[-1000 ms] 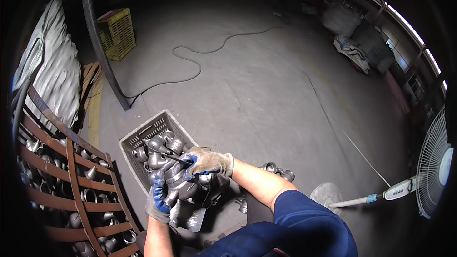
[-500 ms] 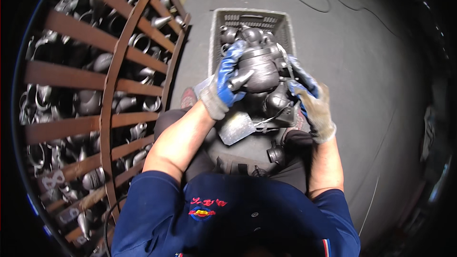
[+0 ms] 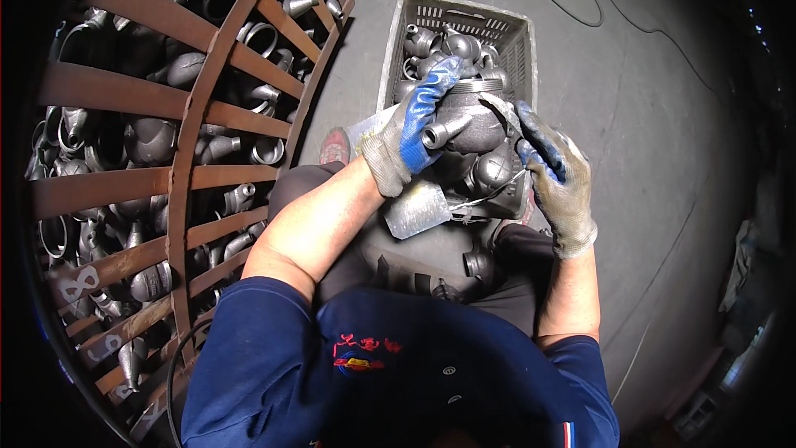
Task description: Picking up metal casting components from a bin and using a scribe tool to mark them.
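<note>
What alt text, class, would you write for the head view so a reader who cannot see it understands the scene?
Seen from above, a seated person's gloved left hand and right hand hold a dark cast metal pipe fitting over the lap. Ahead on the concrete floor stands a grey plastic crate of similar fittings; at the person's left, a rusty slatted metal bin holds many more.

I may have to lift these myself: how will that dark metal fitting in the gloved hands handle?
The metal fitting looks like a thick casting, so probably heavy for its size and rigid. Its bulbous body may roll if set down. The left hand wraps it while the right hand steadies beside.
</note>
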{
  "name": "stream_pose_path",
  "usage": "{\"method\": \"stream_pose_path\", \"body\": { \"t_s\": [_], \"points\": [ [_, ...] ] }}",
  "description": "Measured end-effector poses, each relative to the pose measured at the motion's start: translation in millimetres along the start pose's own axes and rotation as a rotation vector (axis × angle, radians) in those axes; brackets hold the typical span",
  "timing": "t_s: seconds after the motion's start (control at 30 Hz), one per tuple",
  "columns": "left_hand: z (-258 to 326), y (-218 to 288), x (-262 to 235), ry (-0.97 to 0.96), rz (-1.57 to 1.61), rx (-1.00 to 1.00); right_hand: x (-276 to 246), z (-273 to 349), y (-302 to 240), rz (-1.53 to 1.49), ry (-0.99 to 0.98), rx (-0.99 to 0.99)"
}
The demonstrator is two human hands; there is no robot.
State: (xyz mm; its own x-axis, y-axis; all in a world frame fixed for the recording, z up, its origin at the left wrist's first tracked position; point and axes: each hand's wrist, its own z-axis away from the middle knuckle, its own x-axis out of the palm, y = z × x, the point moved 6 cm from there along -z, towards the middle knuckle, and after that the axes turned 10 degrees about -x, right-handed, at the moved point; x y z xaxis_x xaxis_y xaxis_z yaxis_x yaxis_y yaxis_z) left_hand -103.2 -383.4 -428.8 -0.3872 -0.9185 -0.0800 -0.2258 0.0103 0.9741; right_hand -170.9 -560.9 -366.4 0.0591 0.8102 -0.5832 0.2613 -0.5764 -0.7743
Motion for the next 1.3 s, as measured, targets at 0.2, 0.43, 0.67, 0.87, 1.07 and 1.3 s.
{"method": "stream_pose_path", "body": {
  "t_s": [0.2, 0.43, 0.67, 0.87, 1.07, 1.3],
  "points": [
    [-8.2, 4.7, 8.1, -0.114, 0.279, -0.144, -2.5, -1.6, -3.0, 0.09, 0.034, -0.156],
    [-8.3, -1.4, 5.8, -0.122, 0.105, -0.109, -2.7, -0.8, 2.7, 0.357, 0.01, -0.214],
    [-8.1, -3.9, 19.2, -0.208, 0.709, -0.353, -6.8, 3.1, -8.6, 0.428, 0.184, -0.383],
    [-6.4, -13.1, 25.6, -0.269, 1.08, -0.489, -1.9, -3.4, -6.9, 0.366, 0.106, -0.4],
    [-0.5, 12.9, 7.9, -0.222, 0.453, -0.184, -12.5, -1.1, 2.8, 0.317, -0.048, -0.261],
    [-8.8, 31.6, 4.2, -0.181, 0.34, -0.105, -22.8, 4.7, 6.7, -0.139, 0.158, 0.005]
  ]
}}
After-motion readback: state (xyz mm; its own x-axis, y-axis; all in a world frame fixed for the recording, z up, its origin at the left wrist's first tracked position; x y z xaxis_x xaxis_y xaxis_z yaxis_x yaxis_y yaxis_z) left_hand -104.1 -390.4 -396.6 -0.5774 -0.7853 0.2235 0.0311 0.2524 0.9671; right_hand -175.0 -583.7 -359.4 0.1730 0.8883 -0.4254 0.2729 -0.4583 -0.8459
